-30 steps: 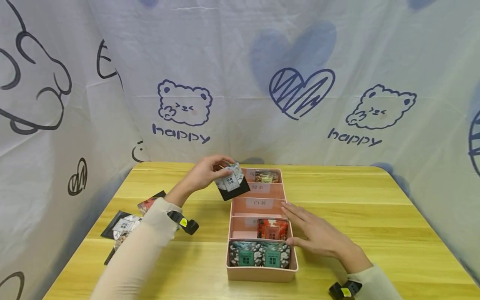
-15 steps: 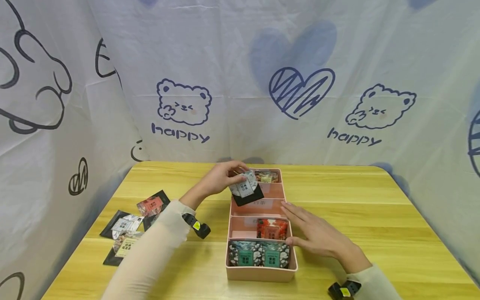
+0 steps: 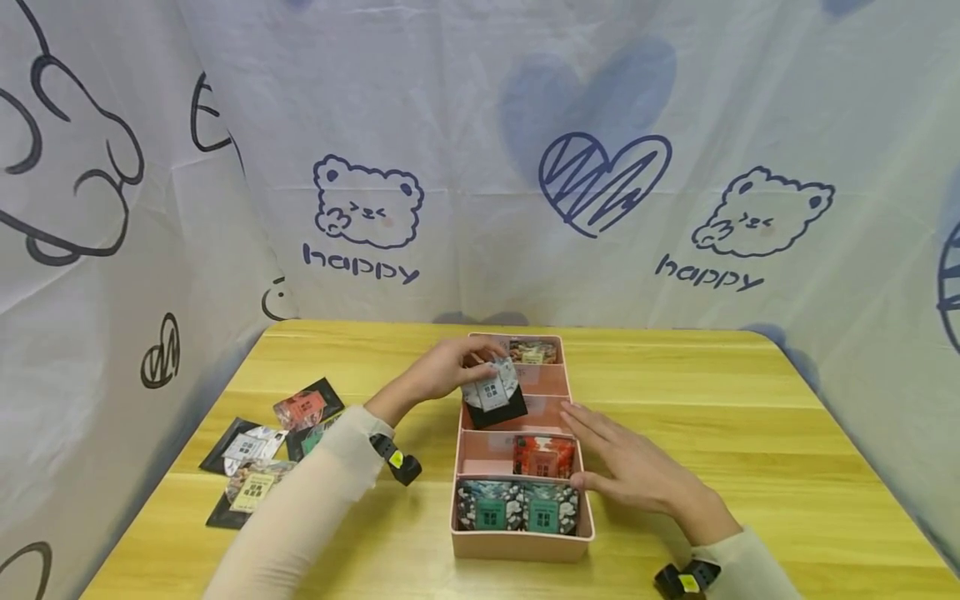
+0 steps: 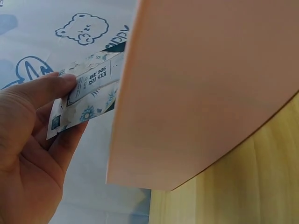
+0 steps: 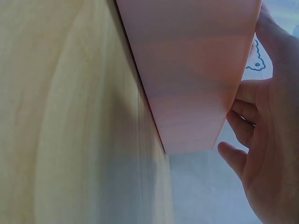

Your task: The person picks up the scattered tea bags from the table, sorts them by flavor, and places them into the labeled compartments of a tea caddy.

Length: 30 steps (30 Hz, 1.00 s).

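My left hand [image 3: 457,367] pinches a white-and-black tea sachet [image 3: 491,392] between thumb and fingers over the left rim of a pink divided box [image 3: 523,547]. In the left wrist view the sachet [image 4: 91,86] is tilted, its far end hidden behind the box wall [image 4: 201,93]. My right hand [image 3: 637,467] rests at the box's right rim with its fingers extended. The right wrist view shows those fingers [image 5: 243,123] along the edge of the pink wall [image 5: 191,74]. Two green sachets [image 3: 491,506] fill the front compartment, and a red sachet [image 3: 545,458] sits behind them.
A patterned sachet [image 3: 532,352] lies in the box's rearmost compartment. On the table's left are loose sachets: a red one [image 3: 302,408], a white one [image 3: 243,447], a cream one [image 3: 253,492] and a green one [image 3: 309,439], partly behind the left sleeve. A printed cloth [image 3: 480,167] hangs behind.
My left hand has carried the white-and-black tea sachet right and lowered it toward the middle of the box. My right hand has stayed at the right rim.
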Motion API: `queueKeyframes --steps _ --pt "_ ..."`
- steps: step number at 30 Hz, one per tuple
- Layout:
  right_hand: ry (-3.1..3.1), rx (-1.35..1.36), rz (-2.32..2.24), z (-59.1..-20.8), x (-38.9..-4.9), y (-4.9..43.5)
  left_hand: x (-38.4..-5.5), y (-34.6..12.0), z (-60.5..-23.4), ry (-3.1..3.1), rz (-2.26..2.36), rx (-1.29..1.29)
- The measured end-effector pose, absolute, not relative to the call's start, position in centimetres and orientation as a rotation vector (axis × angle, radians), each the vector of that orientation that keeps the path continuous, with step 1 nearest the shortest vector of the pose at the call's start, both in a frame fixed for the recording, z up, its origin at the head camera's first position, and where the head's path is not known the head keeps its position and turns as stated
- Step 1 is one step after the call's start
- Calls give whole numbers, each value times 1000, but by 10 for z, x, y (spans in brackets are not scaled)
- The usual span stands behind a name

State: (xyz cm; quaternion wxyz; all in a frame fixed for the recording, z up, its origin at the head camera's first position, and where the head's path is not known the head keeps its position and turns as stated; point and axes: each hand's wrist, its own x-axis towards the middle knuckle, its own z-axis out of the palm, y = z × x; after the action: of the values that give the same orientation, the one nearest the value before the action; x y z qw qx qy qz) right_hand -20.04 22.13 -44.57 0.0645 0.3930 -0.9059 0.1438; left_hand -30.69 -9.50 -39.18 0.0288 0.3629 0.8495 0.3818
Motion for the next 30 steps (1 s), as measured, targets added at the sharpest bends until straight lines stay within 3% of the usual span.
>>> queueKeyframes --steps 30 --pt "-2743 1177 444 -446 -202 221 -301 -85 -406 2574 692 1416"
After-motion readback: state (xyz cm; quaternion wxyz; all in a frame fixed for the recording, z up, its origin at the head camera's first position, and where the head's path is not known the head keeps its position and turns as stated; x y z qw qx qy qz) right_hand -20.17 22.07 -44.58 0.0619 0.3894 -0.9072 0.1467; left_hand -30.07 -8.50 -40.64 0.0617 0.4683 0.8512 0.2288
